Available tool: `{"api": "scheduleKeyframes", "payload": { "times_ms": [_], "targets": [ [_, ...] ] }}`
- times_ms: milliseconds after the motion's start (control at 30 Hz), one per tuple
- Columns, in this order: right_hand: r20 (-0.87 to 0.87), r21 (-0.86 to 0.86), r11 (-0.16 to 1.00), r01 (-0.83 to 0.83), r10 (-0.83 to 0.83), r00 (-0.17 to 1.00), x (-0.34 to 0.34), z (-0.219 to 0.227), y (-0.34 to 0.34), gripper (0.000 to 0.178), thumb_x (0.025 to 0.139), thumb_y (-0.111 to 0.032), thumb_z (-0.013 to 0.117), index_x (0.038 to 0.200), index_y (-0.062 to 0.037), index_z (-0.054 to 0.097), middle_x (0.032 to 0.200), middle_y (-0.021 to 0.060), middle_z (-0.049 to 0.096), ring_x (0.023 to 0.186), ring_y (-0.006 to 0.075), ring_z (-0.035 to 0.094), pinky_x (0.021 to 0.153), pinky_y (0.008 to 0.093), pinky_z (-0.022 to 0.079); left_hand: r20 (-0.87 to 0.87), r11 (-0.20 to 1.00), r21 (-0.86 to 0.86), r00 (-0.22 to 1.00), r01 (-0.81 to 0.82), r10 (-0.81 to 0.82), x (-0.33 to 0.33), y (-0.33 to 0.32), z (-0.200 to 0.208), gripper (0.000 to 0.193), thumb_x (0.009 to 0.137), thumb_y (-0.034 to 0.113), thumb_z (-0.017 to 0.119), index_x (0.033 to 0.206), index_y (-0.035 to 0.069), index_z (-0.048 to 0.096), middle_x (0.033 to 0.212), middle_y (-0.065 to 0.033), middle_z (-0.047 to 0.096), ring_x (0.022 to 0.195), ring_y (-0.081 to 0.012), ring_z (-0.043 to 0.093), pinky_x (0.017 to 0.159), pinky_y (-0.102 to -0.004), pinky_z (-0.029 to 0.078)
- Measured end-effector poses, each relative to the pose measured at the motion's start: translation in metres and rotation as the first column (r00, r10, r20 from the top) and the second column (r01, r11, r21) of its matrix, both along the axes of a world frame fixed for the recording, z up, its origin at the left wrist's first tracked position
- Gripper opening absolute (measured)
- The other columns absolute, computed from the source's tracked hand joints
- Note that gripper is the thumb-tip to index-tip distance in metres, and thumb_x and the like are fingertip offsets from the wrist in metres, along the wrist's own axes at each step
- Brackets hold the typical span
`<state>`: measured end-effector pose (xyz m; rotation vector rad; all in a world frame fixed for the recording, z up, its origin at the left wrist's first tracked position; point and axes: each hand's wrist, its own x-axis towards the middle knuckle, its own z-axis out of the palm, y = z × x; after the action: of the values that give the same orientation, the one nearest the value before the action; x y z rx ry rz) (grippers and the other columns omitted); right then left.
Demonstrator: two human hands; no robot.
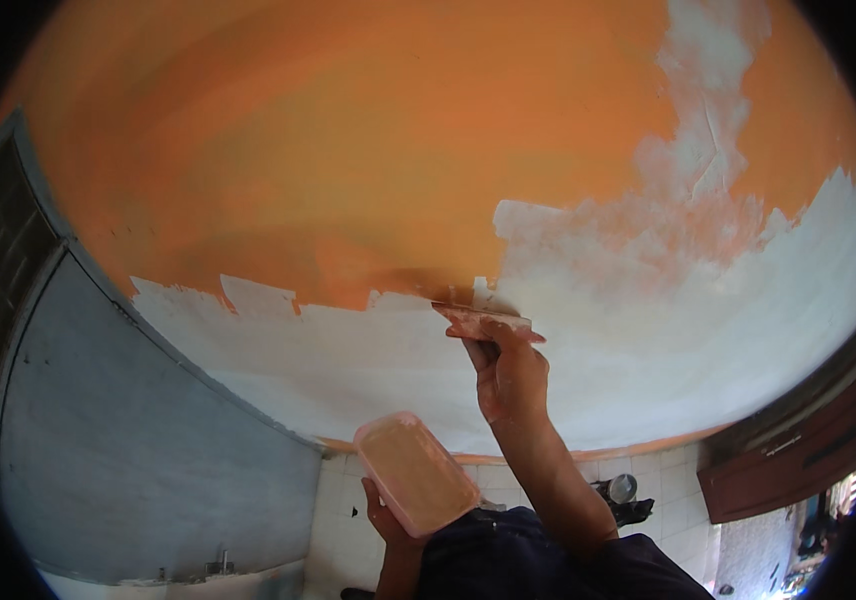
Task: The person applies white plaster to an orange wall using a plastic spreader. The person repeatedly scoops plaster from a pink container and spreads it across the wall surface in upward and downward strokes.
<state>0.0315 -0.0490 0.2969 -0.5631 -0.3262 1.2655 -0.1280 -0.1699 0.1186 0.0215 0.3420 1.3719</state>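
My right hand (513,375) grips a wide, flat putty spreader (488,322), smeared pinkish and white. Its edge is up against the wall, where a white coat (588,330) borders orange paint (368,150). Low on the left, my left hand (390,518) is closed around the side of a rectangular plastic tub (418,472). Pale pink runs around the tub's rim, with a tan face inside it; I cannot tell how much it holds. The putty spreader partly hides my right fingers.
A grey door (148,430) in a grey frame stands at the left. Brown wooden furniture (798,440) is at the right by the wall. White floor tiles (683,485) lie below, with a round, clear object (623,488) among dark things near my right forearm.
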Motion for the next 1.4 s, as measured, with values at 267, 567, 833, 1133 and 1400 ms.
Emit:
{"api": "scheduleKeyframes", "payload": {
  "times_ms": [267, 567, 833, 1133, 1400],
  "targets": [
    [-0.057, 0.036, 0.999, -0.026, 0.028, 0.998, 0.022, 0.05, 0.014, 0.012, 0.085, 0.007, 0.047, 0.092, 0.0158, 0.05, 0.096, 0.0222, 0.06, 0.096, 0.0406, 0.065, 0.093, 0.0373, 0.056, 0.004, 0.997, 0.07, 0.999, 0.045, -0.045, -0.009, -0.003, 0.008, 0.074, 0.094, 0.064, 0.033, 0.146, 0.012, 0.03, 0.142, -0.014, 0.042, 0.126, -0.0353, 0.047, 0.103, -0.0558, 0.039],
    [0.035, 0.017, 0.999, -0.038, 0.037, 0.999, 0.002, -0.007, -0.035, 0.02, 0.089, -0.003, 0.046, 0.104, 0.0097, 0.051, 0.099, 0.0193, 0.062, 0.087, 0.0303, 0.067, 0.08, 0.0388, 0.057, -0.044, 0.999, 0.039, 0.999, 0.001, 0.001, -0.017, 0.002, -0.018, 0.077, 0.093, 0.066, 0.033, 0.147, 0.011, 0.029, 0.141, -0.0155, 0.043, 0.125, -0.0371, 0.048, 0.102, -0.0578, 0.04],
    [-0.046, -0.181, 0.983, 0.013, -0.022, 0.999, -0.022, -0.03, -0.004, 0.022, 0.085, 0.003, 0.05, 0.104, 0.0138, 0.051, 0.1, 0.0229, 0.063, 0.091, 0.0329, 0.066, 0.083, 0.0394, 0.058, -0.01, 0.997, 0.007, 0.997, 0.071, -0.07, -0.026, 0.002, -0.014, 0.079, 0.092, 0.067, 0.034, 0.147, 0.01, 0.029, 0.139, -0.0176, 0.044, 0.123, -0.0388, 0.049, 0.099, -0.0611, 0.04],
    [-0.064, -0.039, 0.999, -0.013, 0.01, 0.998, 0.004, 0.035, 0.057, 0.017, 0.085, 0.003, 0.049, 0.095, 0.0147, 0.055, 0.096, 0.0243, 0.064, 0.092, 0.0342, 0.066, 0.087, 0.036, 0.059, 0.013, 1.0, 0.009, 1.0, 0.011, -0.011, -0.025, 0.007, -0.025, 0.076, 0.093, 0.065, 0.034, 0.146, 0.01, 0.03, 0.139, -0.017, 0.045, 0.122, -0.0382, 0.049, 0.1, -0.059, 0.041],
    [0.103, 0.224, 0.971, -0.088, 0.066, 0.993, -0.03, 0.016, 0.002, 0.023, 0.098, -0.013, 0.047, 0.102, 0.0075, 0.057, 0.098, 0.0184, 0.064, 0.102, 0.0316, 0.063, 0.091, 0.0387, 0.055, 0.058, 1.0, 0.023, 0.998, -0.009, 0.007, -0.031, 0.007, -0.026, 0.074, 0.094, 0.064, 0.033, 0.147, 0.011, 0.029, 0.14, -0.0159, 0.043, 0.124, -0.0375, 0.048, 0.101, -0.0569, 0.04]
  ]
}}
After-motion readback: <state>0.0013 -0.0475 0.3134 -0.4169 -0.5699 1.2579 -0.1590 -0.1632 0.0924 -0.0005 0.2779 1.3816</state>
